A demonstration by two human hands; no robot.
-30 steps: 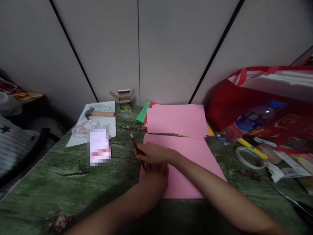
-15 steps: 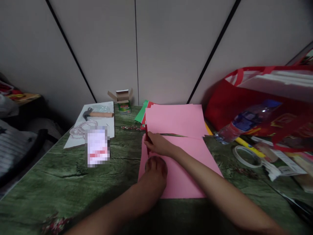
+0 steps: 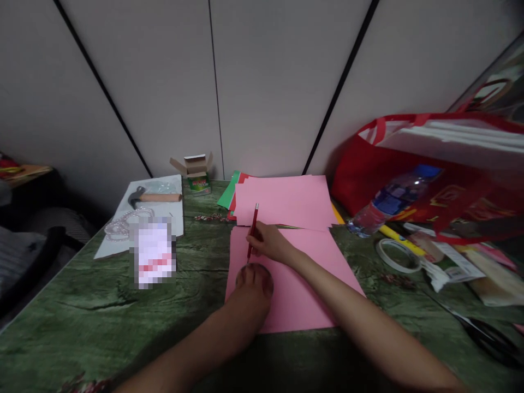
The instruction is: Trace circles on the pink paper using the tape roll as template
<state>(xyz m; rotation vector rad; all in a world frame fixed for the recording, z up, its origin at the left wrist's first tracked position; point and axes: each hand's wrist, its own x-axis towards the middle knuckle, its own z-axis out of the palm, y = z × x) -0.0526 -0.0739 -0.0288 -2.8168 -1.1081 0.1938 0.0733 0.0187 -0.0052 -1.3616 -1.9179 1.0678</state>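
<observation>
A pink sheet of paper (image 3: 292, 305) lies on the table, close to me. On its left part rests a small round object (image 3: 262, 268), mostly covered by my left hand (image 3: 252, 292). The bent fingers press down on it from above, so its exact kind is hidden. My right hand (image 3: 266, 243) is closed round a dark red pencil (image 3: 253, 222). The pencil leans with its top slightly to the right, its point down at the far edge of the round object. Behind lie more pink sheets (image 3: 282, 199), over green and red ones.
At left are a phone-like, pixelated object (image 3: 153, 254), a beaded string (image 3: 123, 225), a hammer (image 3: 158, 197) and an opened small box (image 3: 199, 182). At right stand a red bag (image 3: 352, 180) and a leaning bottle (image 3: 385, 202), with a tape roll (image 3: 382, 256) and scissors (image 3: 487, 333) nearer.
The pencil's top has tilted from left to right, with its point still by the round object's far edge. My left hand keeps pressing on the round object. The whole view has shifted slightly.
</observation>
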